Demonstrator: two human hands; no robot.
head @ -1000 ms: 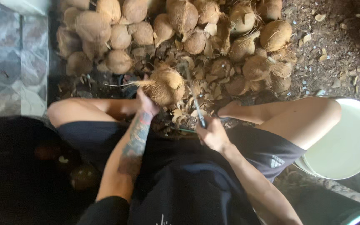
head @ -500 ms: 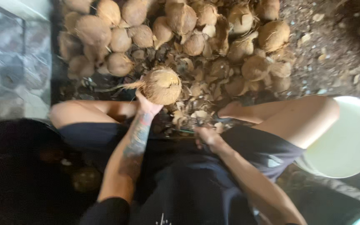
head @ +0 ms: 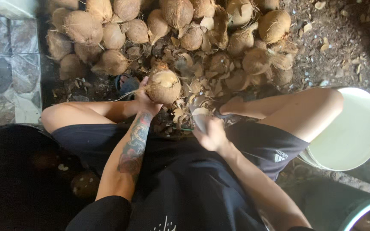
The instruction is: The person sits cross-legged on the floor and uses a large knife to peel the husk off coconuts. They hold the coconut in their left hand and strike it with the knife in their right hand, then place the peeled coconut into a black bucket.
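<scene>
Firmly, left hand (head: 144, 99) grips fibrous round coconut (head: 163, 85).

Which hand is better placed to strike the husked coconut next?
Right: the right hand grips the blade just beside the coconut, while the left hand is busy holding that coconut steady.

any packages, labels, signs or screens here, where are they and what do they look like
No packages, signs or screens in view.
Small white logo mark: on the hem of the dark shorts, over the person's right thigh, beside the white bucket.
Faint white print: on the dark shirt's front at the bottom edge of the view, thin strokes, partly cut off.
</scene>
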